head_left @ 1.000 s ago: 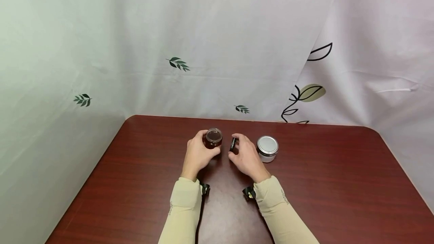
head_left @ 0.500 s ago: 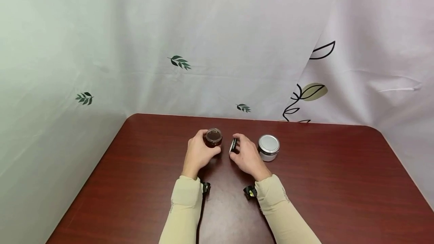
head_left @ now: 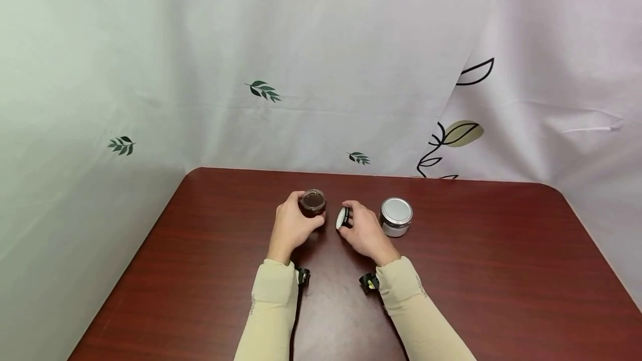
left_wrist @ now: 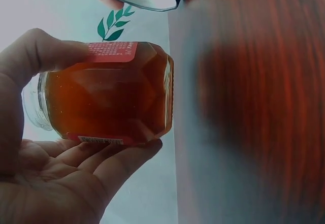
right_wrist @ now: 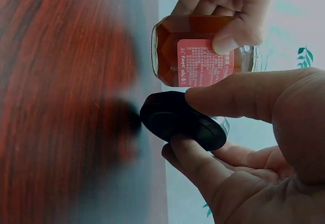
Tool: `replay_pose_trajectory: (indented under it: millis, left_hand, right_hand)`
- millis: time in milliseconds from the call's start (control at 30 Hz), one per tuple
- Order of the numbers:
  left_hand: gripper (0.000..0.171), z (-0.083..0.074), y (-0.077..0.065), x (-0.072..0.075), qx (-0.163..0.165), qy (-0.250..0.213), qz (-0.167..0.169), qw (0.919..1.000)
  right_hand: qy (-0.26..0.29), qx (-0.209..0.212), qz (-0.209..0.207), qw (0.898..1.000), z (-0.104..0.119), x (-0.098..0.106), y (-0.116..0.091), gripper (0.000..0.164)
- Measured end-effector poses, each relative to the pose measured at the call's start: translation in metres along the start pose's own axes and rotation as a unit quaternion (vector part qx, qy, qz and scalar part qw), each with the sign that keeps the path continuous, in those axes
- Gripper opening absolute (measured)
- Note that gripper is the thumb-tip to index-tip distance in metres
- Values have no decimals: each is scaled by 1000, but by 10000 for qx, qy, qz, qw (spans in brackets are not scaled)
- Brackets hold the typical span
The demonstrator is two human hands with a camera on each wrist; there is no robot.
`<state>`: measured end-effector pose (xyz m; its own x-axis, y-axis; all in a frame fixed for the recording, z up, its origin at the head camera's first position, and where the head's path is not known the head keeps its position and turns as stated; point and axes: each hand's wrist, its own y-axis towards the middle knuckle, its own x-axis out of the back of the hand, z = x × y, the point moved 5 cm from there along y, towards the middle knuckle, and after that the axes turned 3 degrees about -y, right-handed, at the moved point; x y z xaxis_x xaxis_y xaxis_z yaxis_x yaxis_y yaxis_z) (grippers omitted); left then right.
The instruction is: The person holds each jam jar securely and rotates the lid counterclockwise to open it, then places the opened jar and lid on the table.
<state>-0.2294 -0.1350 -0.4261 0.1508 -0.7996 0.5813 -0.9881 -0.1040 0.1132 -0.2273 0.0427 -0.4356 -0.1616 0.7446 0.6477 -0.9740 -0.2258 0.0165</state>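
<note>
My left hand [head_left: 293, 225] grips a faceted glass jar [left_wrist: 109, 92] of amber contents, thumb on one side and fingers on the other. Its clear rim [left_wrist: 35, 102] is bare of a lid, and red labels are stuck on its sides. To the right of the jar, my right hand [head_left: 365, 232] pinches a round black lid [right_wrist: 177, 120] between thumb and fingers, apart from the jar. From the head, the lid's white inside [head_left: 342, 218] shows, tilted up and leftward. Whether the jar's base touches the table cannot be told.
A white jar with a silver lid [head_left: 396, 213] stands on the table just right of my right hand. The reddish-brown table [head_left: 481, 272] ends at the back against a pale curtain [head_left: 321, 60] with leaf prints.
My right hand has turned the lid from nearly edge-on so that its white inside shows to the head view. The left hand keeps its hold on the glass jar, almost unmoved.
</note>
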Motion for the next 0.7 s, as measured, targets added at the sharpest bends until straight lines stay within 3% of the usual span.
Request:
replay_pose_trajectory:
  millis: [700]
  left_hand:
    - [61,4,1,3,167,84,-7,9998]
  right_hand:
    - [-569,-312,78,9979,-3,-3,4,60]
